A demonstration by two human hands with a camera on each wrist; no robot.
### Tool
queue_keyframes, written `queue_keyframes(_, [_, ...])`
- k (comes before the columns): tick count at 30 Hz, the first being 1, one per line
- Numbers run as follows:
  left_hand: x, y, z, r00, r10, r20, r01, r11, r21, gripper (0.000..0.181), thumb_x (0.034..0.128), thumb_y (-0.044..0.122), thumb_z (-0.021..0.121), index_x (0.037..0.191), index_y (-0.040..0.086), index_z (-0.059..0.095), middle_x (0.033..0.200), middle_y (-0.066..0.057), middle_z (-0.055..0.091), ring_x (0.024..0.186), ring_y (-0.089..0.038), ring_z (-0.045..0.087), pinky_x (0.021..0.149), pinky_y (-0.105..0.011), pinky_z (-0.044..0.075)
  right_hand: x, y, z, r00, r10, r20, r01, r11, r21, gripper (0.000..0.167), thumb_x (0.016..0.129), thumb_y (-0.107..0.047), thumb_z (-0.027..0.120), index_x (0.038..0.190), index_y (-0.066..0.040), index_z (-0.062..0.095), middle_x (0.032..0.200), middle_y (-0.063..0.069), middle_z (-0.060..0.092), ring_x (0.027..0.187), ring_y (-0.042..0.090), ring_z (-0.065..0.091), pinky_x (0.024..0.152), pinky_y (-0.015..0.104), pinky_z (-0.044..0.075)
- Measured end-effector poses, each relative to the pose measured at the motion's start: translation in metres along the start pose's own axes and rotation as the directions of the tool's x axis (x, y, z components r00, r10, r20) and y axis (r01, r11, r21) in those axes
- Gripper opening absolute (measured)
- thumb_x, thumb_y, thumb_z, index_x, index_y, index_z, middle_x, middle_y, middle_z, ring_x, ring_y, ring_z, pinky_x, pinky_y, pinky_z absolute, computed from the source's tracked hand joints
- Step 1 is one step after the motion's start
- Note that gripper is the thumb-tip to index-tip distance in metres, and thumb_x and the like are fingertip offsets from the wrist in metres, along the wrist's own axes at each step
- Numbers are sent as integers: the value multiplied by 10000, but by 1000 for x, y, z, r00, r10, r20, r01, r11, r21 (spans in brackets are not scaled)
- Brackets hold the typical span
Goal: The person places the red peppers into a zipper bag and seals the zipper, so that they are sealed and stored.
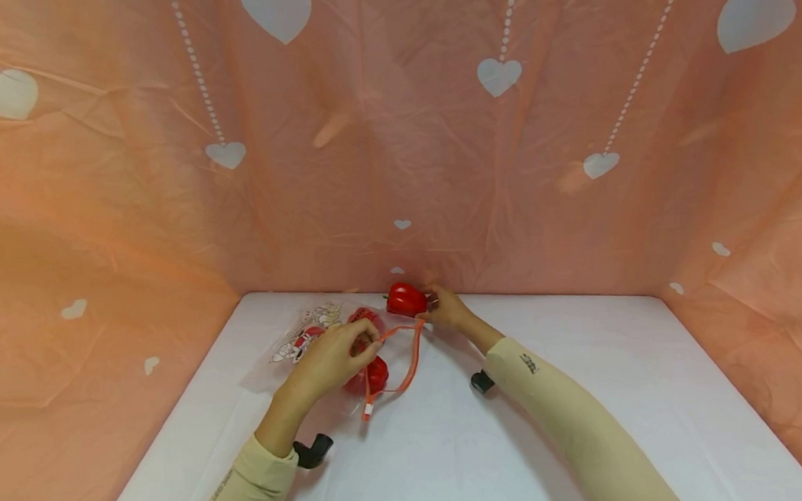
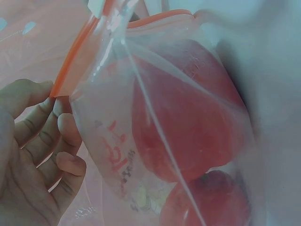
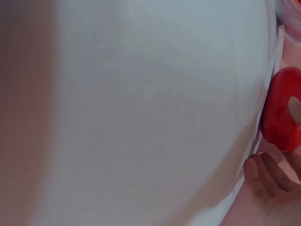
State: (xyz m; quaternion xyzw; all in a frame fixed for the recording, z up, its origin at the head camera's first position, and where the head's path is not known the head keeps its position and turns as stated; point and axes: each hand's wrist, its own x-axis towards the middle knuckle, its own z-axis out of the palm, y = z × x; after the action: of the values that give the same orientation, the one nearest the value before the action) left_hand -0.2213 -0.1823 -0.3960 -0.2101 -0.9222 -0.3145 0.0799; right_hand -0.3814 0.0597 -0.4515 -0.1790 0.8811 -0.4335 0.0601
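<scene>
A clear plastic zip bag [image 1: 285,361] with an orange zip edge and printed cartoon figures lies toward the left of the white table. Inside it are red bell peppers [image 2: 183,117], partly veiled by the plastic. My left hand [image 1: 334,354] pinches the orange zip edge between thumb and fingertips, and the mouth of the bag gapes. Another red bell pepper [image 1: 405,300] with a green stem lies outside the bag at the table's back edge. My right hand [image 1: 447,309] is at its right end, fingers spread, one fingertip over the pepper in the right wrist view.
The white table [image 1: 552,348] meets an orange curtain [image 1: 437,164] with white hearts along its back and sides. Black wrist-camera mounts [image 1: 313,450] stick out beside both wrists.
</scene>
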Motion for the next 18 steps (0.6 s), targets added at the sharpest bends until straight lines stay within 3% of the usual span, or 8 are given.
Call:
queue_keyframes(7, [0,2,1,1000,3,-1,-3,1000,3,102,983,192,789,1050,153,722,862,85,717,794,-88,624,725,-272,560,-3,3,-1,1000,-14,-21,14,1000,-2,592,948,-53,806,1457,63,526,1355,262,630,1243,437,630,1062,480,554])
queue_keyframes(18, [0,1,0,999,-28,15,28,1000,6,110,988,199,787,1062,150,722,849,79,711,780,-97,617,706,-271,564,-10,1,-7,999,-32,-28,32,999,26,627,958,-82,807,1505,25,521,1441,239,605,1231,426,645,1052,484,563])
